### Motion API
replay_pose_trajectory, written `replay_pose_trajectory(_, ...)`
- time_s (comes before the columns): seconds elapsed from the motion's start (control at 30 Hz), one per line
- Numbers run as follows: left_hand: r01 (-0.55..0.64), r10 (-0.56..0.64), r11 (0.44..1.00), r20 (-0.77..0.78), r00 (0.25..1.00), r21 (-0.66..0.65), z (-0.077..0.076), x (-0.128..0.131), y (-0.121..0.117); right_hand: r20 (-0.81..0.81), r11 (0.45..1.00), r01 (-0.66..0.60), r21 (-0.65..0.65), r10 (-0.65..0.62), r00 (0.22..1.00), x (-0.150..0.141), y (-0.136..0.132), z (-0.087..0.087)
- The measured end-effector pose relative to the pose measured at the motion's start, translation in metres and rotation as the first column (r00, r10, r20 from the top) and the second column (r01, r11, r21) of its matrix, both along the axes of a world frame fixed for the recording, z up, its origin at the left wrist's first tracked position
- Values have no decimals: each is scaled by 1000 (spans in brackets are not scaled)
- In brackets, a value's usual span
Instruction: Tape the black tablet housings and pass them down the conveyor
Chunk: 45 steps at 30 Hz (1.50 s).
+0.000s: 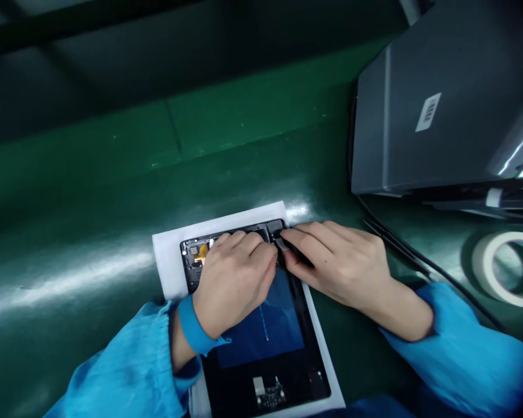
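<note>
An opened tablet (287, 360), its inner parts showing, lies on a white sheet (172, 273) on the green table. My left hand (239, 278), with a blue band round the wrist, rests over the upper part of the tablet. Its fingers are curled, and their tips and anything in them are hidden. At the tablet's top right corner, my right hand (331, 261) pinches with thumb and forefinger at a small dark part that I cannot make out. An orange flex cable (203, 253) shows left of my left hand. A small circuit board (270, 396) sits near the lower end.
A large grey machine housing (418, 116) with a white label stands at the upper right. Black cables (409, 255) run from beneath it past my right arm. A roll of white tape (488, 267) lies at the right edge on the green table (226, 168).
</note>
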<state>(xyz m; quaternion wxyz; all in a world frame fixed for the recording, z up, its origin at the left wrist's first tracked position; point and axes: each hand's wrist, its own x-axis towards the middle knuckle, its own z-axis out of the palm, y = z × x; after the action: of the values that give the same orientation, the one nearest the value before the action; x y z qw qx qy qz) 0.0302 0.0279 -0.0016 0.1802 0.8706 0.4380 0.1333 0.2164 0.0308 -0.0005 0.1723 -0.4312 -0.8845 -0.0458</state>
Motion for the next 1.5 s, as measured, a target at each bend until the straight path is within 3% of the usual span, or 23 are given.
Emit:
replay_pose_trajectory(1.03,3,-2,1000,25,1000,-17,1,1,2,25,997,10,-82,-8,1000,0,-3,4)
replay_pose_trajectory(1.5,0,0,1000,-9,1000,6,3,-1,-4,3,995,-85,-50,85,996,-3,-8,3)
